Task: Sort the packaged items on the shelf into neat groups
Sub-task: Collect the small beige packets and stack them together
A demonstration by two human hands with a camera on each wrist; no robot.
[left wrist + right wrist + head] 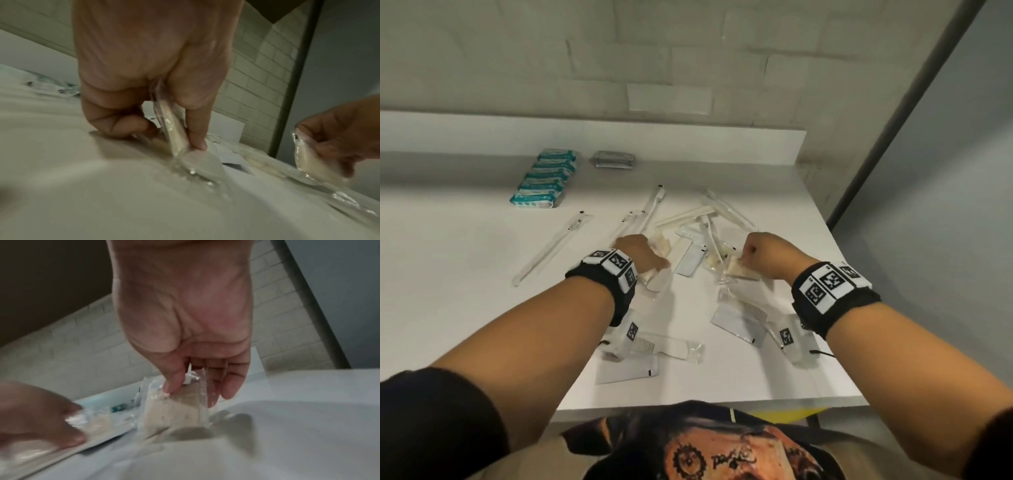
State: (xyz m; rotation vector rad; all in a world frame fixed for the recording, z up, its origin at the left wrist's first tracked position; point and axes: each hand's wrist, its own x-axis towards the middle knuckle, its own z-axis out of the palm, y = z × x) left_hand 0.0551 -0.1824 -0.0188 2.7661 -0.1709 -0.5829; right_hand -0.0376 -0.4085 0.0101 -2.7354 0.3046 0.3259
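Your left hand pinches a clear packet with a cream pad between thumb and curled fingers; the packet stands on its edge and its lower end touches the white shelf. Your right hand pinches a second cream packet at its top corner, thumb against the fingers, and the packet hangs just over the shelf. Between your two hands lies a loose heap of wrapped toothbrushes, flat sachets and combs. Beyond your left hand, well apart from it, teal packs stand in a neat row, with grey sachets just beside them.
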